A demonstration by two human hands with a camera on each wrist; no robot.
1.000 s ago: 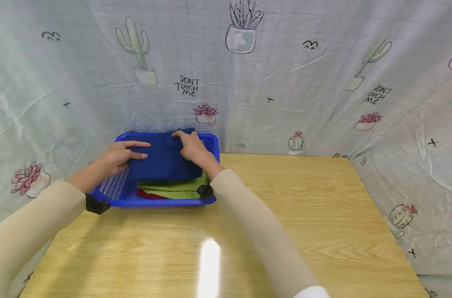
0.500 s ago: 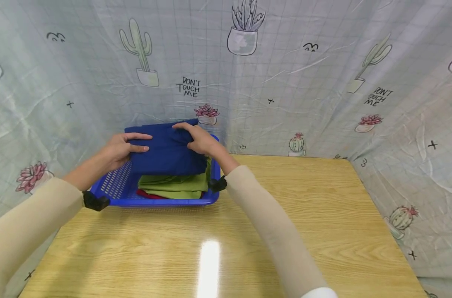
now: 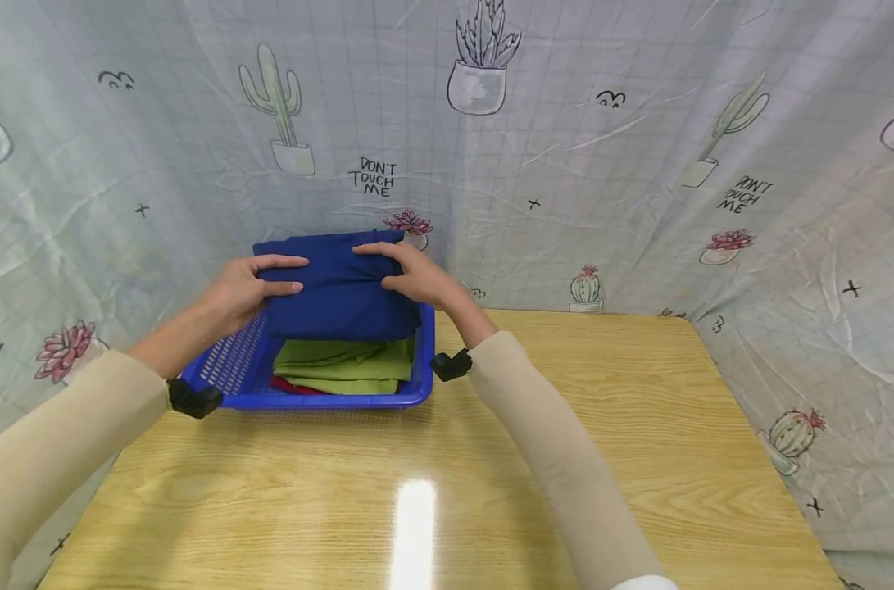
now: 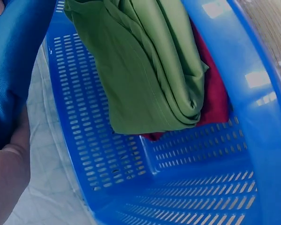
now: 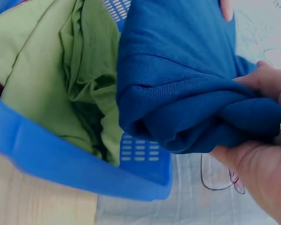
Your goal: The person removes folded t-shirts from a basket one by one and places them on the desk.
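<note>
A folded navy-blue cloth (image 3: 336,299) is held up over the back part of a blue plastic basket (image 3: 321,401). My left hand (image 3: 243,291) grips its left side, with thumb and a finger lying across the front. At the right side my right hand (image 3: 417,274) pinches the bunched layers, seen in the right wrist view as thick rolled folds of blue cloth (image 5: 178,93). Below, in the basket, lies a folded green cloth (image 4: 135,70) on top of a red cloth (image 4: 215,89). The blue cloth hides the basket's back rim.
The basket stands at the back left of a wooden table (image 3: 564,434). Behind it hangs a pale curtain (image 3: 550,156) printed with cacti, which also lines both sides. Black wrist cameras sit at both cuffs, the right camera (image 3: 451,365) beside the basket's right rim.
Both hands have lifted the blue cloth up and slightly right, out of the basket toward the curtain. More of the green cloth beneath now shows.
</note>
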